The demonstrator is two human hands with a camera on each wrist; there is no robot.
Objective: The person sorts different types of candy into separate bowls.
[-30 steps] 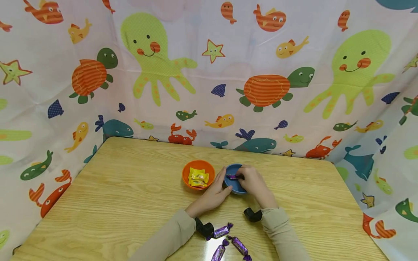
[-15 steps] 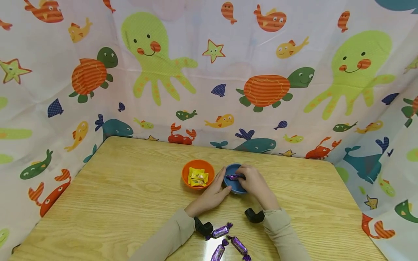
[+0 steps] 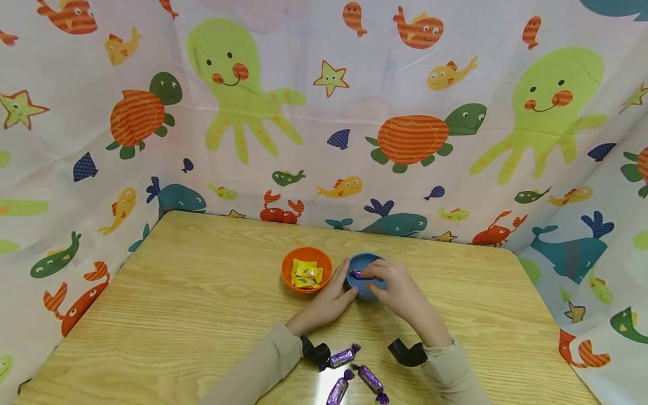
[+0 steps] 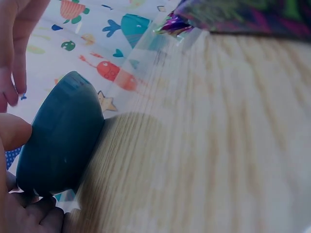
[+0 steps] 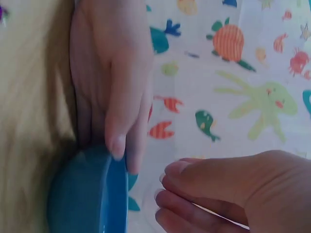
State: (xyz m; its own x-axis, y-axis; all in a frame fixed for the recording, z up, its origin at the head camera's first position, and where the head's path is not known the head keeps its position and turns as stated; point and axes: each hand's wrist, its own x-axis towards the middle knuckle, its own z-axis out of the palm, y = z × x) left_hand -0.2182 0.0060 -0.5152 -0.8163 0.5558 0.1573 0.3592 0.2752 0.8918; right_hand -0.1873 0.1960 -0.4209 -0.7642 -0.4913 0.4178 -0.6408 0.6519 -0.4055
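My left hand point(image 3: 324, 304) holds the blue bowl point(image 3: 362, 261) from its near left side, fingers along the wall and thumb at the rim. Inside the bowl lies a purple wrapped candy point(image 3: 356, 274). My right hand point(image 3: 400, 288) is over the bowl's right side, fingers loosely bent and overlapping the candy's right end in the head view. In the right wrist view, the right fingertips point(image 5: 177, 168) are beside the blue rim with nothing between them. From the left wrist, the bowl's outer wall point(image 4: 65, 136) shows, with my left thumb at its edge.
An orange bowl point(image 3: 286, 270) with yellow wrapped candies point(image 3: 306, 273) stands just left of my left hand. Several purple wrapped candies point(image 3: 370, 380) lie near the table's point(image 3: 202, 292) front, between my forearms. A sea-animal curtain point(image 3: 334, 129) hangs behind the table.
My right hand has let go of the purple candy inside the blue bowl and drawn back to the right and toward me. My left hand stays at the bowl.
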